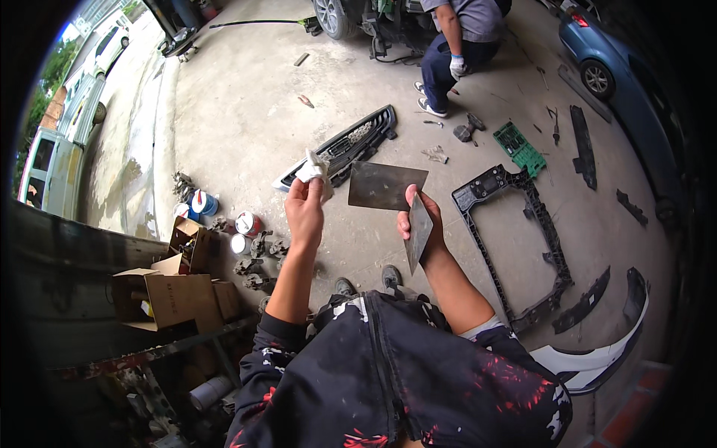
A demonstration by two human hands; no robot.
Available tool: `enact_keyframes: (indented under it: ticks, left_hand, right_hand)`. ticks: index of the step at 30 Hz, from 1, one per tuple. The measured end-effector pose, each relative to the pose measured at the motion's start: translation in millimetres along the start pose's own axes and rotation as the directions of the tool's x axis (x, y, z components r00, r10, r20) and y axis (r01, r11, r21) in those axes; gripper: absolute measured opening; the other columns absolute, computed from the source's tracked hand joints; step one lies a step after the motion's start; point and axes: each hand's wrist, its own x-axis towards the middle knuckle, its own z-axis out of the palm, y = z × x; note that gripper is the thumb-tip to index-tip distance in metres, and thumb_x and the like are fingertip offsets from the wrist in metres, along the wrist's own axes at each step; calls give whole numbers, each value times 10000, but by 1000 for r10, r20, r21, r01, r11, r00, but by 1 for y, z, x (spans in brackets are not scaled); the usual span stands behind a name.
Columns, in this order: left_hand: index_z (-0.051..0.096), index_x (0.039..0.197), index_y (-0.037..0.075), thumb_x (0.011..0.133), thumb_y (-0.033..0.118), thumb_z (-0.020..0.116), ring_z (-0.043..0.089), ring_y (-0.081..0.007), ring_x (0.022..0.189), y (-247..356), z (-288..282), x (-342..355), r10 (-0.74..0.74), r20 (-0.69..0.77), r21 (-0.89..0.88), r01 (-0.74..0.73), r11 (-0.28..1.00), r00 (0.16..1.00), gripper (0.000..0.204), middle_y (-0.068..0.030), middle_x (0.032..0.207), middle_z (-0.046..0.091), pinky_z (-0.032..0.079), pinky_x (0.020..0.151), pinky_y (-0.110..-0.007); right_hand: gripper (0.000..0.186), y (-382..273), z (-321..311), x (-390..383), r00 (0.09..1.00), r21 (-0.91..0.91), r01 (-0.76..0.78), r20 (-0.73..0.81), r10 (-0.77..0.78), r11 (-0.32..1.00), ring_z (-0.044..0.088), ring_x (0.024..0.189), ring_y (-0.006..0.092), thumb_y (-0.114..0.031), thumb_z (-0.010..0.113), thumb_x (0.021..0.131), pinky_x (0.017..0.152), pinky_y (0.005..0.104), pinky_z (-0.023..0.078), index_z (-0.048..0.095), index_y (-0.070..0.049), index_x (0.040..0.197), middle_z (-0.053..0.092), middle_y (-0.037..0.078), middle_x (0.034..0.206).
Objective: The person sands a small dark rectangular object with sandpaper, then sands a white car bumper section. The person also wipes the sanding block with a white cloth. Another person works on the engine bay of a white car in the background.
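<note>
My left hand (304, 216) is raised in front of me, its fingers pinched on a crumpled white wipe (313, 167). To its right, my right hand (427, 224) grips two thin, flat, dark grey metal plates. The larger rectangular plate (385, 186) reaches out to the left from the fingertips, its face smudged. A second plate (420, 233) is tilted across the palm, its lower corner pointing down. The wipe and the plates are apart. Beyond both hands, a black car grille (355, 142) with a light trim edge lies on the concrete floor.
A black front-end frame (556, 246), a green toolbox tray (519, 148) and a white bumper piece (597, 362) lie on the right. Paint cans (248, 223) and cardboard boxes (175, 299) stand at left. A person (463, 45) crouches by a car far ahead.
</note>
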Motion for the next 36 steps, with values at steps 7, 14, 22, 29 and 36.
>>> enact_keyframes:
  ticks: [7,14,22,29,36]
  left_hand:
    - [408,1404,17,900,7,594,442,-195,1292,8,8,-17,-33,582,-36,66,997,813,538,-82,1408,461,339,1073,-331]
    - [597,1058,9,890,88,661,570,-78,835,32,9,-9,-102,431,92,69,993,896,196,-5,936,635,465,734,-244]
    - [667,983,-9,931,200,617,505,-52,705,16,6,-15,-264,216,355,176,918,940,221,43,794,600,415,630,-237]
    - [654,1057,3,853,66,650,598,-220,846,38,-9,-9,249,161,669,-291,684,955,214,-112,1020,619,472,730,-309]
    - [644,1016,44,730,-7,689,586,-308,902,34,13,-41,360,613,531,-704,472,703,295,-109,971,605,494,777,-377]
  right_hand:
    - [355,17,-19,9,841,-12,-490,257,476,872,454,407,138,-463,473,976,353,262,346,582,-127,937,578,89,703]
    - [584,18,-3,-1,723,-450,-463,306,619,764,403,378,104,-514,392,970,337,220,326,527,-9,1229,636,225,993]
    - [271,12,19,-3,936,-628,226,351,12,745,351,548,2,-212,573,964,486,205,274,541,-92,723,437,-107,616]
    - [240,11,7,7,966,-521,152,257,-16,840,384,581,2,-172,546,952,507,201,316,564,-65,738,483,-89,648]
    - [211,8,16,0,916,-620,284,400,-16,731,551,843,65,-140,525,948,760,243,458,653,1,1040,650,1,900]
